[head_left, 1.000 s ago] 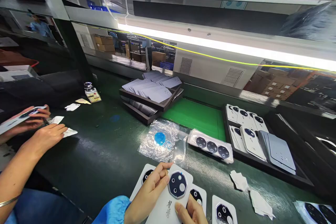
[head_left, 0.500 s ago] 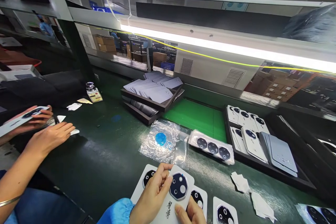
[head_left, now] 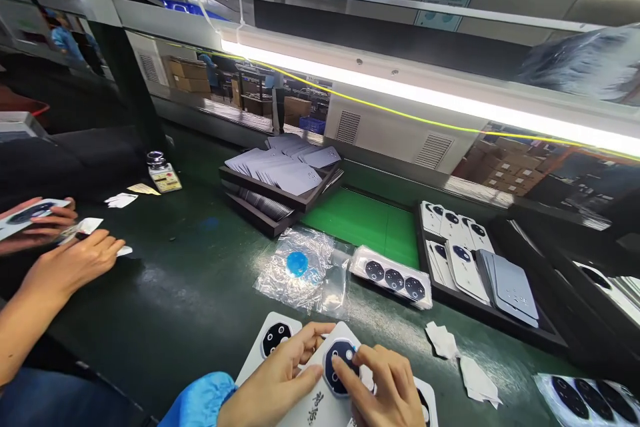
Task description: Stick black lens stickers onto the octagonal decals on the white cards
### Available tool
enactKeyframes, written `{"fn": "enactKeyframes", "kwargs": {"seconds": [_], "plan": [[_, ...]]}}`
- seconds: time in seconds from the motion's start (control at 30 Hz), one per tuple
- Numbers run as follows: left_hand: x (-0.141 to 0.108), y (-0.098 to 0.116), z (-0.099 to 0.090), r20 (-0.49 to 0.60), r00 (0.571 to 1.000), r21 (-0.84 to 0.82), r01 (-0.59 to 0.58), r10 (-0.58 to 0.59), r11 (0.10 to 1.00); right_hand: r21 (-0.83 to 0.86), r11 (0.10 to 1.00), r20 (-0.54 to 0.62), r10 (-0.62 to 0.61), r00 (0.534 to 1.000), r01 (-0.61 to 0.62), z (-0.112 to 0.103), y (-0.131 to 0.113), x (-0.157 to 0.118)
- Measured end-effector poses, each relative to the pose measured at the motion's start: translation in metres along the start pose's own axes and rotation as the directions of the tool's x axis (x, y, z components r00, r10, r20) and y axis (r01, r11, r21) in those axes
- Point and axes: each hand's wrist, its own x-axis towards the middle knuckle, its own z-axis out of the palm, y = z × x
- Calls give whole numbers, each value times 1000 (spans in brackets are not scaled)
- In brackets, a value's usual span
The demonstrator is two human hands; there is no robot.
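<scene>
At the bottom centre my left hand, in a blue sleeve, grips a white phone back cover by its left edge. This cover bears dark lettering and a black round camera lens plate with a small blue tab at its upper right. Bent over the plate is my right hand, its thumb on the black face and its index finger at the right rim by the tab. Beneath, on the bench, lie more white back covers, one at the left and one partly hidden at the right.
Behind my hands are a clear plastic bag and a wrapped lens-plate strip. A black tray of covers stands right, near white paper pieces. Stacked trays sit further back. A co-worker's hands work at left, near a bottle.
My right hand has moved up from the cover's lower right edge onto the black lens plate. My left hand still holds the cover. The whole view has shifted slightly.
</scene>
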Motion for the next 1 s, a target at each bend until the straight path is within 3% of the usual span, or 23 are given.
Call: {"fn": "enactKeyframes", "kwargs": {"seconds": [0.13, 0.3, 0.53, 0.73, 1.0], "plan": [[-5, 5, 4, 29, 1000, 14, -4, 4, 1000, -19, 994, 109, -109, 988, 111, -5, 4, 11], [-8, 10, 6, 40, 999, 56, 14, -16, 998, -5, 970, 113, -240, 964, 242, -8, 14, 8], [-6, 11, 8, 77, 997, 28, 12, -14, 1000, -20, 996, 76, -87, 993, 88, -3, 1, 2], [-3, 11, 9, 90, 996, 8, -5, 4, 1000, 66, 994, -8, -86, 996, 87, -2, -1, 2], [-3, 13, 11, 64, 998, 10, 14, -14, 1000, 101, 994, 5, -47, 999, 46, 1, -3, 3]]}}
